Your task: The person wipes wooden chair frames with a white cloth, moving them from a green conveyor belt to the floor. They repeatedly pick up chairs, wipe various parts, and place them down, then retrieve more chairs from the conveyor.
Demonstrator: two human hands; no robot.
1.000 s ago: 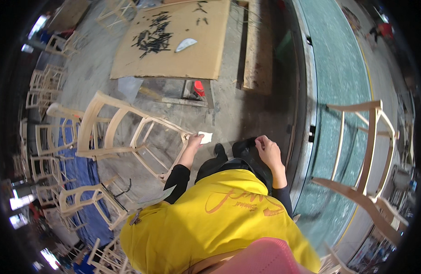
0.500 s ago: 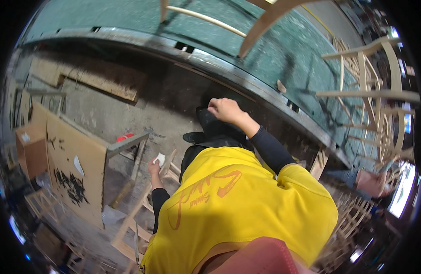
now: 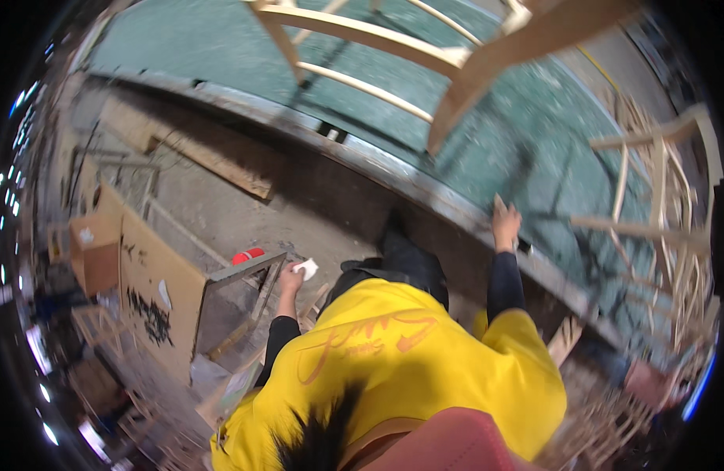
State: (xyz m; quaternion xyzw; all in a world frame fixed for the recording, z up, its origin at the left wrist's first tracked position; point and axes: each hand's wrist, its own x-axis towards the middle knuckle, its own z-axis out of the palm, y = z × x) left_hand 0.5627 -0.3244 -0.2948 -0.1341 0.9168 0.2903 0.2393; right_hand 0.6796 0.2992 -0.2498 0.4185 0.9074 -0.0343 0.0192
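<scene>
My left hand (image 3: 290, 279) is low at the left, beside a metal frame, its fingers closed on a small white piece (image 3: 306, 269). Whether that piece is paper, cloth or an abrasive pad I cannot make out. My right hand (image 3: 506, 225) reaches over the metal edge of a green-topped workbench (image 3: 370, 137), its fingers stretched and somewhat apart at the surface. Any small thing beneath them is hidden. A pale wooden chair frame (image 3: 450, 110) stands on the bench, ahead and left of that hand.
More wooden chair frames (image 3: 660, 180) crowd the bench's right end. A black-marked cardboard sheet (image 3: 162, 294) stands at the left by a metal frame (image 3: 252, 271) and a red object (image 3: 247, 256). A timber board (image 3: 213, 161) lies beyond. Another person (image 3: 645, 381) is at the far right.
My right hand has moved right and onto the bench edge, where a small light-brown piece lay before. The left hand keeps the white piece. The whole view has shifted.
</scene>
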